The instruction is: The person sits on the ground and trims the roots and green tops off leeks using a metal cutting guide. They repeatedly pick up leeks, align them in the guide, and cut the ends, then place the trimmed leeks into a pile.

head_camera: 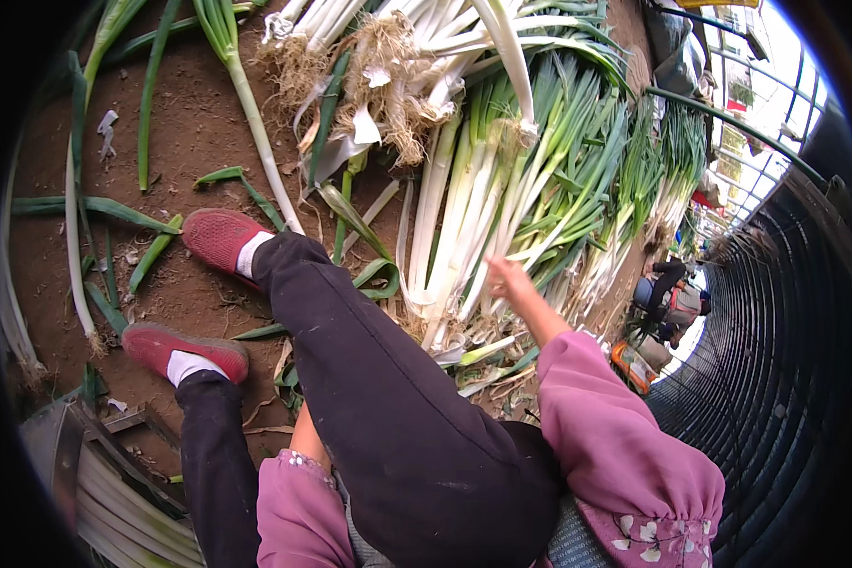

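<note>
My right hand, slightly blurred, is at the white stalks of a spread of leeks on the ground. Whether its fingers close around a stalk I cannot tell. The leeks' green leaves fan toward the upper right. Beyond them lies a heap of leeks with brown roots toward me. One pale leek curves over the spread, root end down. My left hand is out of view; its forearm disappears behind my dark-trousered leg.
Single leeks and cut green leaves lie on brown soil around my red shoes. A metal frame stands at lower left beside more leeks. A person and an orange bag are at far right.
</note>
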Demonstrator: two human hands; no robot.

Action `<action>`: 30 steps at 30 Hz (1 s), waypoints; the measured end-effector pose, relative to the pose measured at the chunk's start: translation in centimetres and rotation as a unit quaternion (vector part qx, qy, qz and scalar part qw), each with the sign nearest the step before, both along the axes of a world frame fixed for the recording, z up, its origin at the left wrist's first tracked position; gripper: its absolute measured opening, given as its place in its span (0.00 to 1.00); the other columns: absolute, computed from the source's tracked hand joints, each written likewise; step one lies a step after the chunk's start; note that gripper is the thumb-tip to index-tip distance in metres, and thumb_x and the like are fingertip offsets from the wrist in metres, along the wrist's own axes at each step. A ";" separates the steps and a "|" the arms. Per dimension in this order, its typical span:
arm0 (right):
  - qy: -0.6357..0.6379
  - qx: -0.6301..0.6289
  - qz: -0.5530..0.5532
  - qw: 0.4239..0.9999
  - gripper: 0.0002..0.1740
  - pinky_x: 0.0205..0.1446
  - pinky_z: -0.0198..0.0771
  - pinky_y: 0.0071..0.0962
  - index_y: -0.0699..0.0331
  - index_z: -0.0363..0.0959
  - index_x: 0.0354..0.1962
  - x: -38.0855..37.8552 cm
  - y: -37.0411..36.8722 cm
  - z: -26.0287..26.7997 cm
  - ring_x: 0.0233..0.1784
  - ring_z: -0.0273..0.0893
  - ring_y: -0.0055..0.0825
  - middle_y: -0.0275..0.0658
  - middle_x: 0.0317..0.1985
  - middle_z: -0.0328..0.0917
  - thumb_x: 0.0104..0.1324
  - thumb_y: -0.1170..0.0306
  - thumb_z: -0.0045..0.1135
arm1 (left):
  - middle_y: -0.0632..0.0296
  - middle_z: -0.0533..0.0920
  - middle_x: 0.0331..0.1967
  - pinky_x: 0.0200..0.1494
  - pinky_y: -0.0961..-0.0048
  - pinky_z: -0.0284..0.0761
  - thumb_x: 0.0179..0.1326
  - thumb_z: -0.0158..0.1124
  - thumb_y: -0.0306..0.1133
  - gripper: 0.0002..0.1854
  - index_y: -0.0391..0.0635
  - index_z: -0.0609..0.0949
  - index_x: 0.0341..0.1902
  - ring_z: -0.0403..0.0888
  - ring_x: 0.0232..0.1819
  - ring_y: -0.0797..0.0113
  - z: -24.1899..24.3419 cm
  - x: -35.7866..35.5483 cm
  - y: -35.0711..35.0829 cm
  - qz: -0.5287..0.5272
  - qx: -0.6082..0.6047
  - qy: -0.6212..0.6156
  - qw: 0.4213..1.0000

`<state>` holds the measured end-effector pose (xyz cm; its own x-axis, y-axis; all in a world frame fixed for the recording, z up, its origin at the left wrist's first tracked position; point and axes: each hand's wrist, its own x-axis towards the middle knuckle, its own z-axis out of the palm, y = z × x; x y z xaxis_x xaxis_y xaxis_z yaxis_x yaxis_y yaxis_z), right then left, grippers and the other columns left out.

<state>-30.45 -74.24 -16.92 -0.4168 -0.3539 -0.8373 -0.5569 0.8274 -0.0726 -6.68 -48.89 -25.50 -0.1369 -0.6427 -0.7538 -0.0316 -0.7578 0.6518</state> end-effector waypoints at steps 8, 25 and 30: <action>-0.054 0.060 -0.377 0.923 0.65 0.69 0.48 0.60 0.59 0.30 0.73 -3.7 15.7 -3.1 0.76 0.37 0.56 0.62 0.73 0.32 0.54 0.24 0.42 | 0.39 0.65 0.65 0.66 0.63 0.63 0.58 0.65 0.38 0.45 0.39 0.52 0.72 0.67 0.65 0.48 0.4 -1.1 -0.8 -0.022 0.055 0.032 0.998; -0.128 0.192 -0.210 0.950 0.58 0.67 0.45 0.68 0.46 0.40 0.71 -1.2 12.5 -1.4 0.76 0.23 0.63 0.43 0.76 0.30 0.51 0.41 0.65 | 0.33 0.65 0.62 0.64 0.57 0.62 0.48 0.73 0.47 0.55 0.37 0.49 0.71 0.65 0.64 0.40 0.8 -9.9 -1.5 -0.090 0.021 -0.038 0.995; -0.139 0.134 -0.410 0.891 0.65 0.65 0.42 0.75 0.42 0.19 0.72 -0.8 12.9 -1.0 0.75 0.12 0.62 0.41 0.75 0.11 0.52 0.26 0.49 | 0.35 0.66 0.61 0.64 0.57 0.62 0.46 0.75 0.44 0.55 0.38 0.50 0.70 0.66 0.63 0.41 -0.5 -11.4 -0.7 -0.070 0.044 -0.037 0.996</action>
<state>-31.30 -61.38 -17.89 -0.2063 0.2028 -0.9573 0.2522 0.9562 0.1482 -18.04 -49.63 -26.00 -0.1632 -0.5526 -0.8173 -0.1860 -0.7963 0.5756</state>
